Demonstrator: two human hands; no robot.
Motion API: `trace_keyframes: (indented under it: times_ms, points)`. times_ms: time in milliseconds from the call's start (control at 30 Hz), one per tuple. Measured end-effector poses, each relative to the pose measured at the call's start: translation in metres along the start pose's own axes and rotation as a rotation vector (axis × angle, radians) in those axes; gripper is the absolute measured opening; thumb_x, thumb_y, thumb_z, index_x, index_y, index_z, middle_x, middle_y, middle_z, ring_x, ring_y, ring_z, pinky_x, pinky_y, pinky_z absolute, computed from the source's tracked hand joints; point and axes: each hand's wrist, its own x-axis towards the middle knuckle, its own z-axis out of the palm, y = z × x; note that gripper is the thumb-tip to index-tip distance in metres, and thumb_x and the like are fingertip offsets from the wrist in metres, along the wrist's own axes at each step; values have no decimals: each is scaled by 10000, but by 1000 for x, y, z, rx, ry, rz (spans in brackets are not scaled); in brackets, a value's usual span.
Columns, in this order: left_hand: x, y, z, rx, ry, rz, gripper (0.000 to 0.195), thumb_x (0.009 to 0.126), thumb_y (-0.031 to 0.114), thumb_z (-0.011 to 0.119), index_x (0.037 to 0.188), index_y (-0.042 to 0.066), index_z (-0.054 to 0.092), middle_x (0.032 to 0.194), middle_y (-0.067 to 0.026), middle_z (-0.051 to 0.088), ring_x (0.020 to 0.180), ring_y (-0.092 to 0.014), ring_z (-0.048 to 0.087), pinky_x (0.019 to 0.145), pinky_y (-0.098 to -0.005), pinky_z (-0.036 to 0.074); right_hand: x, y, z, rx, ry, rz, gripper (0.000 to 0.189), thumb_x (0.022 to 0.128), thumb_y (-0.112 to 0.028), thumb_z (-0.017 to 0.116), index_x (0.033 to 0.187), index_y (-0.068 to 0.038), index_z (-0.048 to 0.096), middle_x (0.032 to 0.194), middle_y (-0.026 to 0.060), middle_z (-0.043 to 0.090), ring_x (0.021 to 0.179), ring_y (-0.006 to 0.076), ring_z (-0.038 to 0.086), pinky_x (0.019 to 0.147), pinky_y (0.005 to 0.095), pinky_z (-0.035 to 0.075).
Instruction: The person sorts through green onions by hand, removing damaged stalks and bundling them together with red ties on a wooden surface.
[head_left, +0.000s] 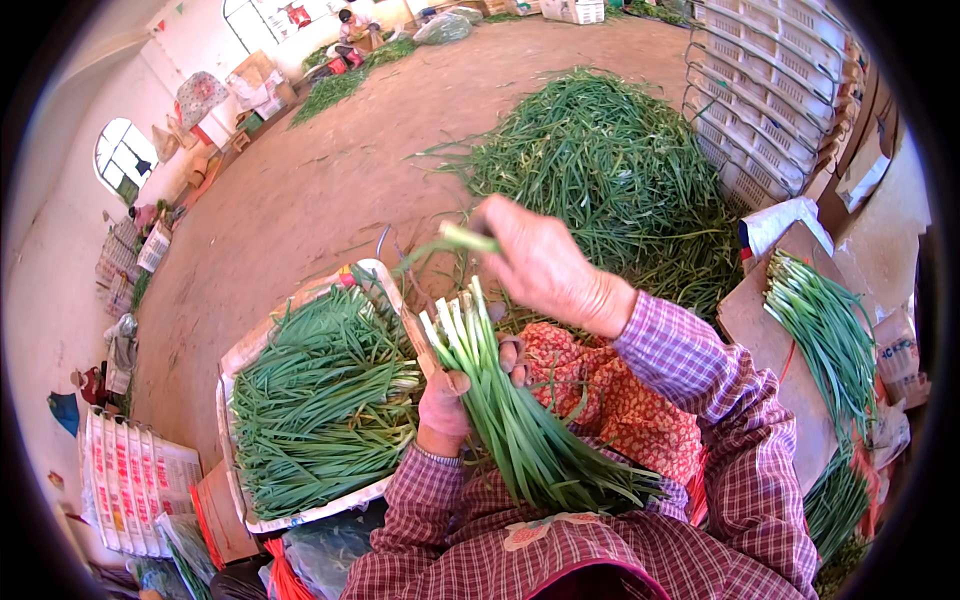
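Note:
My left hand (444, 411) is wrapped around a bunch of garlic chives (499, 412). The bunch's white stem ends point away from me, and its green leaves trail over my lap to the right. Above those stem ends, my right hand (536, 262) pinches a loose chive stalk (469, 238), slightly blurred, with its pale end towards the fingers. Just left of my left hand is a white crate (319, 517) filled with more loose chives (322, 405). A red floral cloth (645, 412) covers my lap beneath the bunch.
A large heap of green leaves (592, 165) lies on the earthen floor ahead. White plastic crates (765, 97) are stacked at the right. Beside me, a board (780, 360) bears another chive bunch (821, 337). Red ties (289, 574) hang at lower left. A person (356, 30) sits far off.

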Motion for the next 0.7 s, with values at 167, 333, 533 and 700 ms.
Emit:
trace_keyframes:
  times_ms: [167,333,533,700]
  points:
    - [-2,2,5,-96,22,44,851,650,246,809,1400,105,432,1011,-108,586,880,-276,580,789,-377,503,10,64,-52,-537,129,308,193,904,-182,607,993,-45,505,829,153,598,667,332,637,562,443,522]
    - [2,5,6,18,66,39,821,655,264,762,1356,6,420,1073,-166,615,956,-334,640,845,-445,557,-22,32,-39,202,-326,554,500,931,-500,567,1004,-6,599,883,126,628,753,214,629,681,376,527]
    - [-5,5,13,332,264,4,796,745,398,715,1369,-5,429,1219,-110,588,1094,-226,588,932,-349,477,-45,1,2,706,-329,535,689,808,-538,711,1209,11,600,1011,137,670,955,240,631,891,351,482]
    - [-17,15,23,322,423,128,777,734,341,726,1371,2,437,1234,-103,581,1094,-211,578,949,-333,454,-56,-18,14,889,-182,628,643,827,-279,775,1334,10,506,1154,62,650,1043,94,553,942,283,450]
